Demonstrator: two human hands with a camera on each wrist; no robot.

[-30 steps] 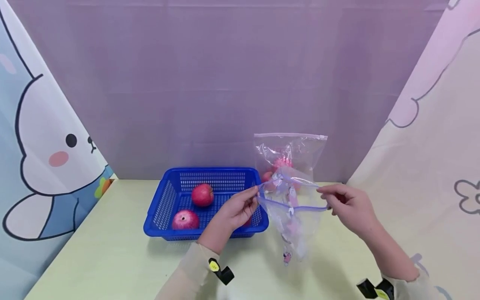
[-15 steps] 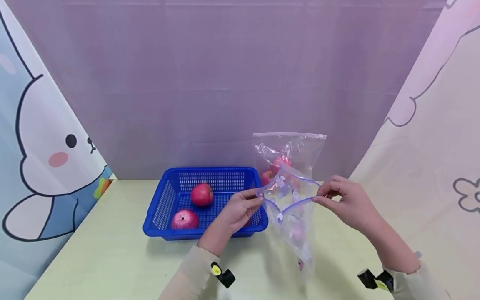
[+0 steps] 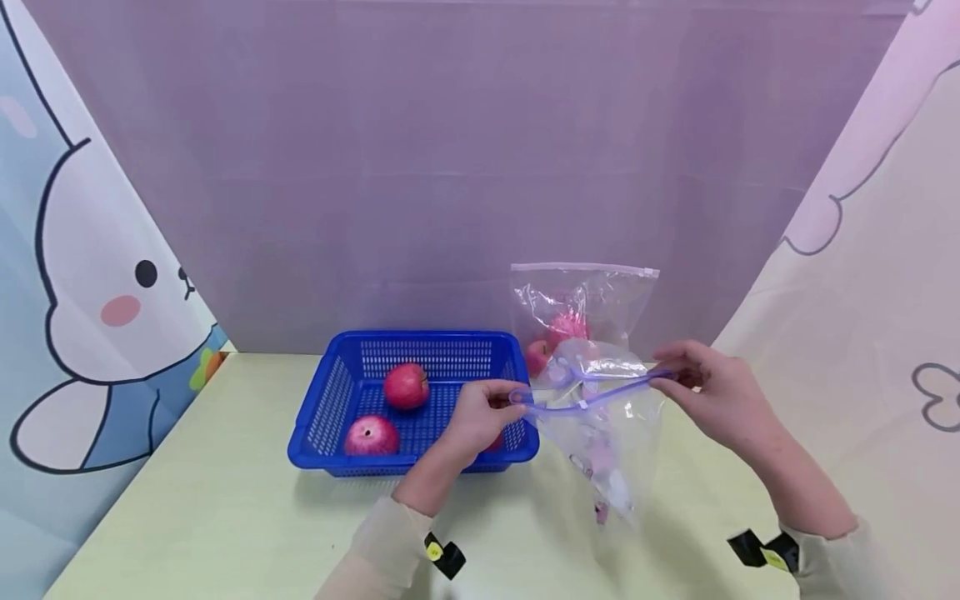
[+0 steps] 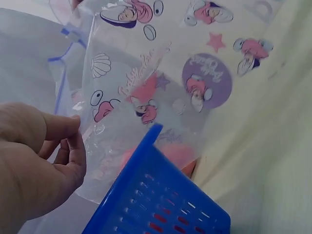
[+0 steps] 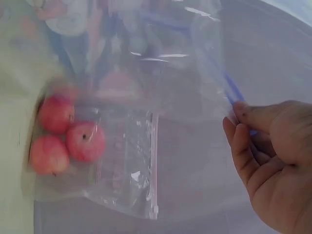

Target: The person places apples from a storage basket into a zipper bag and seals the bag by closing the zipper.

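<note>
A clear printed zip bag [image 3: 611, 450] with a purple zip edge hangs above the table. My left hand [image 3: 480, 421] pinches one end of its mouth between thumb and fingers, and my right hand [image 3: 723, 396] pinches the other end. Between the hands the near zip edge runs fairly straight, with a small white slider on it. In the left wrist view, cartoon figures, stars and a shell show on the bag [image 4: 141, 83]. No apple is visible inside this bag. In the right wrist view the bag is blurred.
Behind it stands another clear zip bag [image 3: 592, 287] with several apples [image 3: 567, 327] inside, against the grey-purple backdrop. To the left is a blue basket [image 3: 420, 336] holding apples [image 3: 406, 387], one partly hidden by my left hand. Printed cloths hang on both sides.
The bag's near zip edge, sagging in a V half a second ago, is now pulled nearly straight. My right hand has moved slightly right, away from my left.
</note>
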